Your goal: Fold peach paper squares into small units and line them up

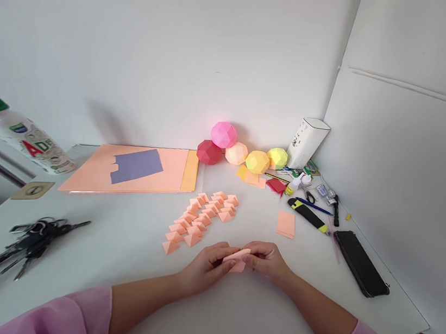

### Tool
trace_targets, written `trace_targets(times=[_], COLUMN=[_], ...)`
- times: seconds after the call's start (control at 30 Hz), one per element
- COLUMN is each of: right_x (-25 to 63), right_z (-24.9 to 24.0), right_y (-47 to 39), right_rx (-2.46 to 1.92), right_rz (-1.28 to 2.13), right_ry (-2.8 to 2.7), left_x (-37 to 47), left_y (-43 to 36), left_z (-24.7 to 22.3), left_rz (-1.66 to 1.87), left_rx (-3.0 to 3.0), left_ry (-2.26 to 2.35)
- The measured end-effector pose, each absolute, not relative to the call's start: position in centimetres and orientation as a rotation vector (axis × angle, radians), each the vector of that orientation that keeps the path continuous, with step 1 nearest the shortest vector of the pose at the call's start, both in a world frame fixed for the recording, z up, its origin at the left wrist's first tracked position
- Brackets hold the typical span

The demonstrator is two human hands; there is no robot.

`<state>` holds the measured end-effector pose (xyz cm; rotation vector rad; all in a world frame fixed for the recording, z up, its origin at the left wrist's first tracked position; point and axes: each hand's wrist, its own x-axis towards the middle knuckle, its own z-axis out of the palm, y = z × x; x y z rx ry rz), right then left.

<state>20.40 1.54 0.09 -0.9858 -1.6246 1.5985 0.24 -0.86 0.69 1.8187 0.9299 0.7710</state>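
Observation:
My left hand [205, 267] and my right hand [266, 260] meet over the white table [113, 251], both pinching a small peach paper piece [237, 259] that is partly folded. Just beyond my hands lie several folded peach paper units [202, 216] in rows. A small stack of peach paper squares [286, 224] rests to the right of them.
Paper polyhedron balls [241, 150] sit at the back by the wall, next to a white box [307, 142]. Large peach sheets [140, 170] lie at back left. Keys [30, 243] and a bottle [21, 135] are left; a phone [360, 262], cutter [309, 214], pens and glue are right.

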Motion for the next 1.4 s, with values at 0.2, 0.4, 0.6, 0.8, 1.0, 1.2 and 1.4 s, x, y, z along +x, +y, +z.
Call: trace_targets(times=[0.2, 0.4, 0.6, 0.8, 1.0, 1.2, 1.4], right_x=[20.31, 20.2, 20.24, 20.19, 20.16, 20.13, 20.17], right_z=[-0.05, 0.1, -0.18, 0.15, 0.38, 0.5, 0.51], right_y=[1.44, 1.65, 1.68, 1.7, 1.73, 1.76, 1.81], right_rx=[-1.076, -1.085, -1.094, -1.1, -1.099, -1.08, -1.067], right_rz=[1.639, 1.674, 1.647, 1.64, 1.662, 1.678, 1.691], right_ry=[-1.445, -1.419, -1.448, -1.459, -1.439, -1.446, -1.449], left_x=[0.26, 0.17, 0.18, 0.37, 0.3, 0.3, 0.33], left_y=[-0.82, -0.86, -0.86, -0.85, -0.84, -0.85, -0.91], left_z=[0.57, 0.42, 0.51, 0.76, 0.56, 0.52, 0.7], left_rz=[0.76, 0.766, 0.772, 0.769, 0.769, 0.751, 0.737], left_rx=[1.792, 1.799, 1.805, 1.825, 1.831, 1.799, 1.774], left_ry=[0.923, 0.922, 0.927, 0.915, 0.908, 0.917, 0.909])
